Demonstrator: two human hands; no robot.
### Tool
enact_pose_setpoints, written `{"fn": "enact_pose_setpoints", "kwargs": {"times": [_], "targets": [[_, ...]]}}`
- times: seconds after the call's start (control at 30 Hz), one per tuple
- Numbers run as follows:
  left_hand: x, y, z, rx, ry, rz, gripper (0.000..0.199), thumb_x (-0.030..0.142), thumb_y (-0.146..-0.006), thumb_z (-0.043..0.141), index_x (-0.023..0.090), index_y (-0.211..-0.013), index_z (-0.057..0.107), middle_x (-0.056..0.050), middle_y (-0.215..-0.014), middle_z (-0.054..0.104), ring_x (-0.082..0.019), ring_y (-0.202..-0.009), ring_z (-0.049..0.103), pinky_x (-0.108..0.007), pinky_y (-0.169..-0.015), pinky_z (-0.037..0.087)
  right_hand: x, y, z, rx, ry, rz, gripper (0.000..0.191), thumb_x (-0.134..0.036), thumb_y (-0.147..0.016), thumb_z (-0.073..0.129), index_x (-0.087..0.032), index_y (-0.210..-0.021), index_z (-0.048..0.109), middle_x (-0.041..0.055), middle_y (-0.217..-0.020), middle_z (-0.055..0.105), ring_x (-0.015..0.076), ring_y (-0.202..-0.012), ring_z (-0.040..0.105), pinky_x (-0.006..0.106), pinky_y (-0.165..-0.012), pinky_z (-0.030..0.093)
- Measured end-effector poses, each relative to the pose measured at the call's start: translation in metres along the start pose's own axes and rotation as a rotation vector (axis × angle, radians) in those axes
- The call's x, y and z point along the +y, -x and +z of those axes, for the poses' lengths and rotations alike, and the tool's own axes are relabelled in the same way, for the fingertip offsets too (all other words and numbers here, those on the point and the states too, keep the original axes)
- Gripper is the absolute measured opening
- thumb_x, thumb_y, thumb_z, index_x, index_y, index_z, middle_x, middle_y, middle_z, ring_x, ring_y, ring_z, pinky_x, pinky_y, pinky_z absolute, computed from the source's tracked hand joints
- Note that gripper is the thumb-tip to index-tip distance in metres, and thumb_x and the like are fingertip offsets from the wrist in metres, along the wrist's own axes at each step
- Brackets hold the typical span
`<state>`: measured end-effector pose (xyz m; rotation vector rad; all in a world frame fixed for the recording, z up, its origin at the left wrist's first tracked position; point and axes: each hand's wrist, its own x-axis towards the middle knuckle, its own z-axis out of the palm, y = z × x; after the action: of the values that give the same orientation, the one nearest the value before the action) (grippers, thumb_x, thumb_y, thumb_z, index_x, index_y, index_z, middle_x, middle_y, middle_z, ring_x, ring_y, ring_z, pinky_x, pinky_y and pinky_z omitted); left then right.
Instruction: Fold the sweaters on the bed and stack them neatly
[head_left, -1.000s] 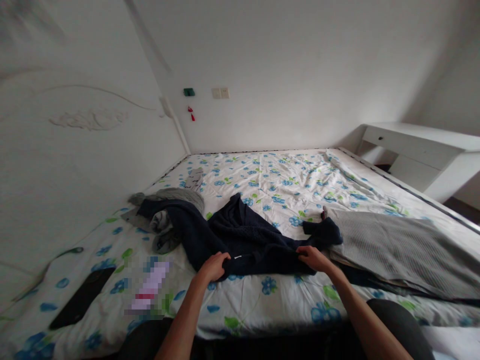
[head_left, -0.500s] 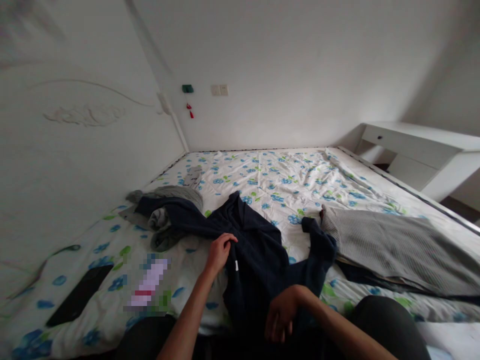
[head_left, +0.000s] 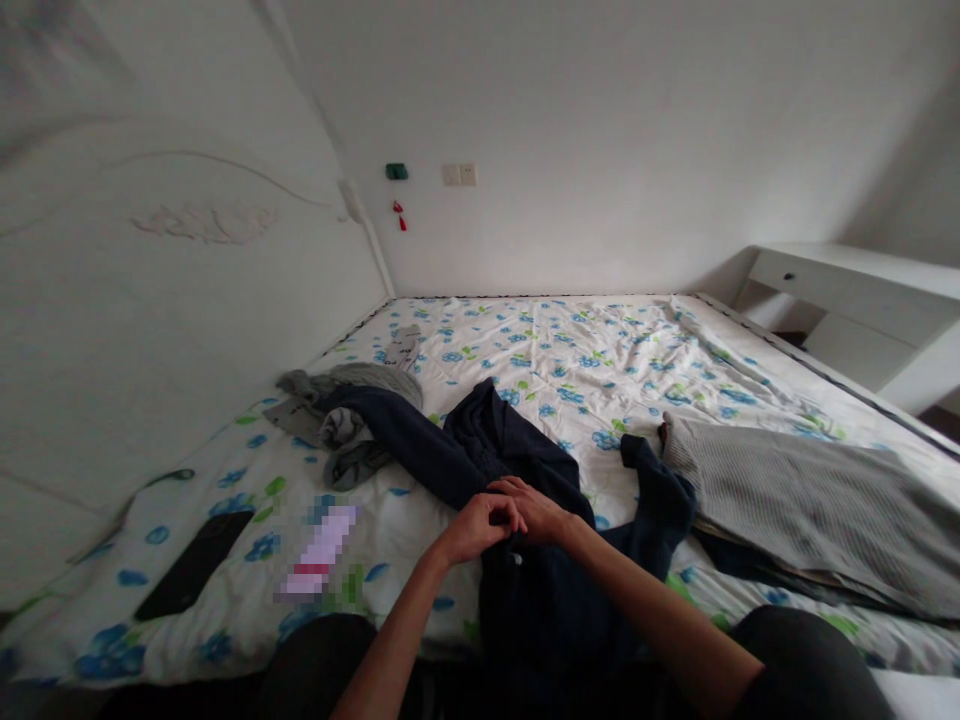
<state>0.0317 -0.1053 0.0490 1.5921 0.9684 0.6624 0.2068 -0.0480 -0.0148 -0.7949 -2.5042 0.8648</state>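
While a phone point(head_left: 195, 565) and a blurred lilac thing point(head_left: 321, 550) lie at the left on the bed point(head_left: 525, 340), a grey bundle point(head_left: 386, 380) sits just beyond them, with one sleeve of the navy top point(head_left: 536, 600) resting over it. The top lies across the middle of the bed, its upper part pointing away from the person and its lower part running down toward the near edge, between the knees. The left hand point(head_left: 480, 525) is over the top's left edge, thumb and fingers curled toward each other; whether cloth is caught between them cannot be told. Just beside it and partly behind, the right hand point(head_left: 531, 510) reaches across, its fingers lying along the dark cloth; its grip cannot be told either. To handle this part well, the left hand would best pin the edge while the right smooths outward, since the hands crowd one spot and could bunch the cloth. The left sleeve probably needs freeing from the bundle first, or a pull may drag both. Farther right, the other sleeve bends close beside the grey stack point(head_left: 810, 505), and drawing it inward gently should avoid disturbing those flat layers.
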Motion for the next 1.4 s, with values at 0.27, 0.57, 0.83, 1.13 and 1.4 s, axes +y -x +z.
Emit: {"fn": "enact_pose_setpoints", "kwargs": {"times": [0.27, 0.57, 0.83, 1.13, 1.4], "targets": [[-0.007, 0.009, -0.004, 0.768, -0.082, 0.043, 0.045, 0.066, -0.102, 0.056, 0.025, -0.11, 0.073, -0.009, -0.115, 0.083, -0.03, -0.117, 0.077, -0.044, -0.112, 0.06, -0.025, -0.008, -0.058, 0.588, -0.124, 0.067, 0.023, -0.02, -0.083, 0.074, -0.024, -0.101, 0.086, 0.0105, -0.134, 0.078, 0.0327, -0.128, 0.066, 0.051, -0.119, 0.053], [-0.012, 0.013, 0.048, 0.804, -0.181, -0.006, 0.057, 0.04, -0.085, 0.077, 0.02, -0.138, 0.075, -0.016, -0.128, 0.086, -0.038, -0.124, 0.082, -0.054, -0.114, 0.063, -0.064, -0.003, -0.13, 0.812, -0.181, 0.096, 0.02, -0.024, -0.078, 0.065, -0.023, -0.09, 0.081, 0.0067, -0.101, 0.084, 0.0282, -0.099, 0.074, 0.038, -0.093, 0.058], [0.119, 0.015, -0.107, 1.288, -0.359, 0.329, 0.021, 0.035, -0.087, 0.063, 0.024, -0.101, 0.074, -0.004, -0.096, 0.082, -0.025, -0.096, 0.076, -0.037, -0.097, 0.063, -0.079, 0.053, -0.256, 0.933, 0.247, 0.047, 0.022, -0.032, -0.075, 0.083, -0.024, -0.069, 0.064, 0.0024, -0.078, 0.068, 0.0217, -0.082, 0.065, 0.034, -0.087, 0.051], [0.142, 0.038, -0.098, 0.625, -0.696, 0.189, 0.051, 0.068, -0.086, 0.076, 0.024, -0.112, 0.082, -0.005, -0.095, 0.085, -0.031, -0.098, 0.08, -0.037, -0.091, 0.064, -0.082, 0.093, -0.224, 0.447, -0.112, 0.106, 0.046, -0.065, -0.093, 0.082, -0.02, -0.087, 0.078, -0.0027, -0.069, 0.065, 0.0162, -0.067, 0.06, 0.026, -0.063, 0.043], [-0.002, 0.113, -0.07, 0.002, -0.834, -0.459, 0.043, 0.045, -0.074, 0.08, 0.029, -0.111, 0.092, -0.009, -0.126, 0.089, -0.039, -0.129, 0.078, -0.042, -0.112, 0.058, 0.007, 0.147, -0.073, -0.297, 0.379, 0.393, 0.048, -0.033, -0.069, 0.107, -0.027, -0.111, 0.084, 0.0048, -0.103, 0.084, 0.0318, -0.102, 0.079, 0.038, -0.092, 0.058]]}}
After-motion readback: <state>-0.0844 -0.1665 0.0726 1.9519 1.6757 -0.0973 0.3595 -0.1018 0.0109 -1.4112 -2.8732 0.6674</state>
